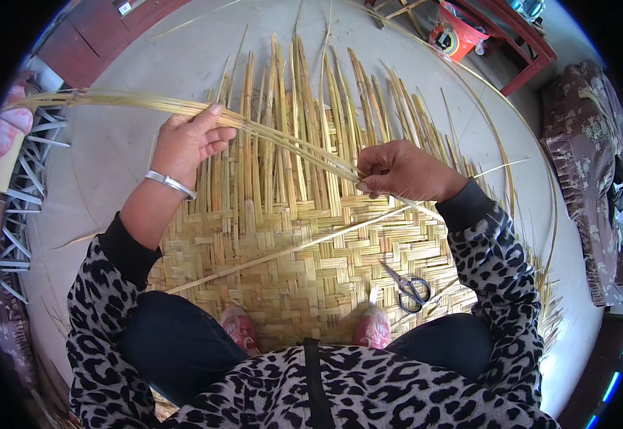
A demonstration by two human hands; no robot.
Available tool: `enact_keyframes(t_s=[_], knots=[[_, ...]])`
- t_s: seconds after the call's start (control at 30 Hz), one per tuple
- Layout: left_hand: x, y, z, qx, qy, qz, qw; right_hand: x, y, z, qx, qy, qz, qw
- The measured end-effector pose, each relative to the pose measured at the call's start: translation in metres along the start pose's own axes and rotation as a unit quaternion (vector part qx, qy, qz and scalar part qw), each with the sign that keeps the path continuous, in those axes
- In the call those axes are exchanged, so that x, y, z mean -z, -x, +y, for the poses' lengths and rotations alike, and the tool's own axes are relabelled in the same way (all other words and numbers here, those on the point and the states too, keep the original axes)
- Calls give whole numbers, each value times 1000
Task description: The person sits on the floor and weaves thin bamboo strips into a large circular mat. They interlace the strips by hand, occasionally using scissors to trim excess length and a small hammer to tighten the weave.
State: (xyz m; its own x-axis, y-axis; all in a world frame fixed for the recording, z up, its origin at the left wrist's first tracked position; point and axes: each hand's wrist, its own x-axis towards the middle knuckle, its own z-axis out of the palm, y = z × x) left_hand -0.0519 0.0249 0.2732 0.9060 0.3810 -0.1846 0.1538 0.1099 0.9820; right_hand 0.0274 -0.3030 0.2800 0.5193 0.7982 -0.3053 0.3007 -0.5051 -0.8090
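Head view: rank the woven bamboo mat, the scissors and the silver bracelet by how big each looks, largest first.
1. Woven bamboo mat, by far the largest, spreading across the floor.
2. Scissors, lying on the mat.
3. Silver bracelet on the left wrist; only part of it shows, so its place below the scissors is unsure.

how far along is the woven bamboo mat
Done: the near part of the flat woven bamboo mat is tightly plaited, with grey scissors lying on it. In hand: the left hand and right hand hold a bundle of thin pale bamboo strips across it. Left: the far upright loose strip ends are unwoven.
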Motion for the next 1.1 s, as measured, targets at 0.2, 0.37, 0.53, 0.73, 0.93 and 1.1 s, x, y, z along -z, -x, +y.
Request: enact_keyframes(t_s=[0.2,0.37,0.53,0.73,0.93,1.1], knots=[[9,2,-3,6,-20,-13,1000,-1,-6,18,3,122,65,990],[13,5,6,-14,-9,3,1000,0,-10,27,26,70,83,994],[12,9,10,-39,-14,14,999,2,-14,34,28,26,80,996],[10,11,12,-11,-35,33,999,2,-21,41,9,28,103,994],[8,16,14,-31,-59,11,998,0,-26,45,-2,73,95,993],[9,16,14,-28,-63,10,998,0,-24,46,23,235,112,965]])
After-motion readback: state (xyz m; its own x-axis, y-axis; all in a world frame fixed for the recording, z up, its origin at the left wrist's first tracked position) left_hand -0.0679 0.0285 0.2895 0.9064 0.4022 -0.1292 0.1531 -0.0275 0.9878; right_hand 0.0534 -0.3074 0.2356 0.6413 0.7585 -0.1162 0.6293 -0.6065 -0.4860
